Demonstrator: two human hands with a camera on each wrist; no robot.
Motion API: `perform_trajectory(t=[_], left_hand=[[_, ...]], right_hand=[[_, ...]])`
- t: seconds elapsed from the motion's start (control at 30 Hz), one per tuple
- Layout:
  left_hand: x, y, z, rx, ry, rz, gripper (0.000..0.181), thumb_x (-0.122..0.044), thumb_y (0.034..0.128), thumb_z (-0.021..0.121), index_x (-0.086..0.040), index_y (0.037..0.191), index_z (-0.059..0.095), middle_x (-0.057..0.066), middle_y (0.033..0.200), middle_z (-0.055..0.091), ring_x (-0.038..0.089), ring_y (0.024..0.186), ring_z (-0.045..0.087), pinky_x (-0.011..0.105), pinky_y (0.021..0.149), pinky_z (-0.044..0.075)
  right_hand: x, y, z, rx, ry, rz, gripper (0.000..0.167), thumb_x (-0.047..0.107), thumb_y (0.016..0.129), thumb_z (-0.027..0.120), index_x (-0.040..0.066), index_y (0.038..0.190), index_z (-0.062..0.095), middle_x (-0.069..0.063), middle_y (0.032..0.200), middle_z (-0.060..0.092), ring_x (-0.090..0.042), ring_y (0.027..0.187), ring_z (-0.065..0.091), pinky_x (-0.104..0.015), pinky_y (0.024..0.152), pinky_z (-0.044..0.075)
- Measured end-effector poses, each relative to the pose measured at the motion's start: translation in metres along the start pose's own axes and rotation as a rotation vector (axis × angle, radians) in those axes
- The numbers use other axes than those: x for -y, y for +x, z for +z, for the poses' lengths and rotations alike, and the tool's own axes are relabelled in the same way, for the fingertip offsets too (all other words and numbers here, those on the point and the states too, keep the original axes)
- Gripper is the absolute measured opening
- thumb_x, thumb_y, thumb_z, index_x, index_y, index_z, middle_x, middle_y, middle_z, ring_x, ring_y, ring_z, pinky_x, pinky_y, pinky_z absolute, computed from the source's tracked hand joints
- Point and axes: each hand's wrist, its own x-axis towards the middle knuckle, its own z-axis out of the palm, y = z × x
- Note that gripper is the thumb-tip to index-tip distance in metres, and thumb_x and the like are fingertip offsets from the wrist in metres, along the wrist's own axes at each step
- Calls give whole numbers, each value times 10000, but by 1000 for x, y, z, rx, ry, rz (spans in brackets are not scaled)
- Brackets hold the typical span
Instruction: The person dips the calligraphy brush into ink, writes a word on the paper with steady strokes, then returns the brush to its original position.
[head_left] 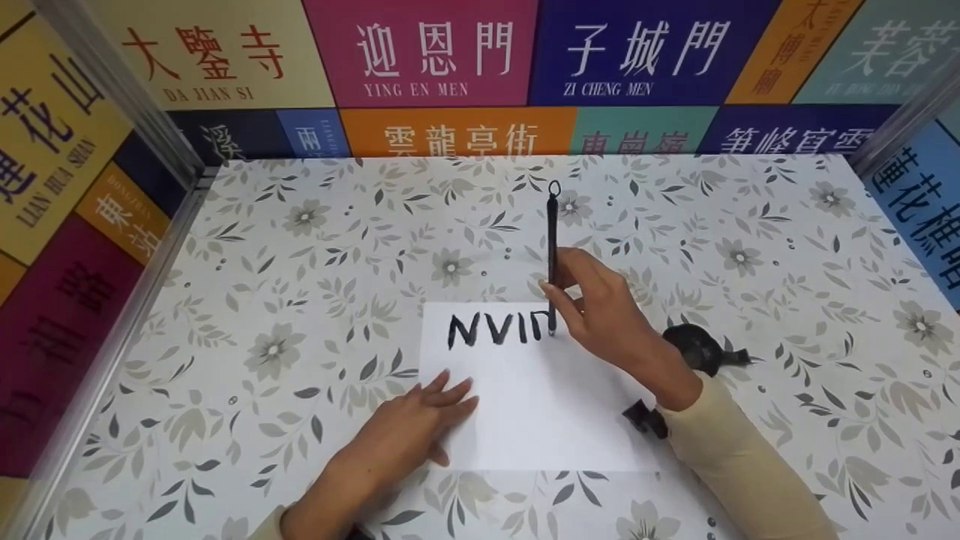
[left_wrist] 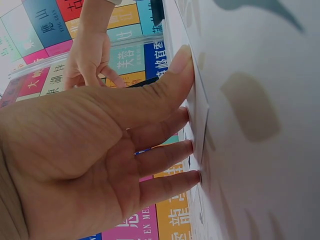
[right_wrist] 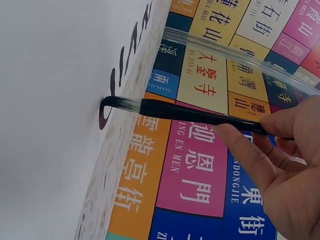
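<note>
My right hand [head_left: 604, 307] pinches a black-handled ink brush [head_left: 553, 232] with a small loop at its top end, held upright. In the right wrist view the brush's dark bristles [right_wrist: 120, 103] touch the paper and bend at a wet curved stroke [right_wrist: 102, 120]. Black brushed letters [head_left: 499, 330] reading "NVI" and a partial fourth letter run along the top of a white sheet of paper [head_left: 540, 420]. My left hand [head_left: 409, 420] rests at the sheet's left edge, fingers spread. The left wrist view shows its thumb and fingertips [left_wrist: 182, 57] against the paper.
A rounded black object with a narrow neck [head_left: 697, 350] lies beside my right wrist, and a smaller black object [head_left: 645, 418] sits at the paper's right edge. The table has a leaf-and-flower cover [head_left: 337, 247]. Colourful panels with lettering [head_left: 435, 52] stand behind and at the sides.
</note>
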Motion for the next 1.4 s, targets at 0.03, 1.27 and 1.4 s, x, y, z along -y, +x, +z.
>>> perform_trajectory(t=[0.03, 1.27, 1.4], left_hand=[[0, 0, 0, 3, 1, -4, 751, -295, 646, 761, -136, 1352, 559, 40, 1440, 449, 317, 1326, 398, 460, 893, 485], [0, 0, 0, -3, -10, 25, 757, -297, 641, 765, -114, 1347, 563, 61, 1436, 454, 323, 1329, 392, 469, 893, 484], [0, 0, 0, -7, -21, 22, 752, -297, 645, 758, -110, 1346, 563, 64, 1435, 454, 325, 1331, 387, 478, 903, 476]], right_hand=[[1, 0, 0, 1, 0, 0, 258, 69, 928, 605, 24, 1171, 533, -79, 926, 592, -115, 816, 616, -181, 550, 518], [1, -14, -25, -219, 62, -57, 313, -68, 822, 690, -22, 1087, 530, -96, 914, 621, -209, 854, 692, -174, 614, 533], [-13, -21, -27, -261, 49, -44, 306, -83, 805, 699, -36, 1060, 536, -98, 903, 623, -229, 842, 698, -167, 626, 530]])
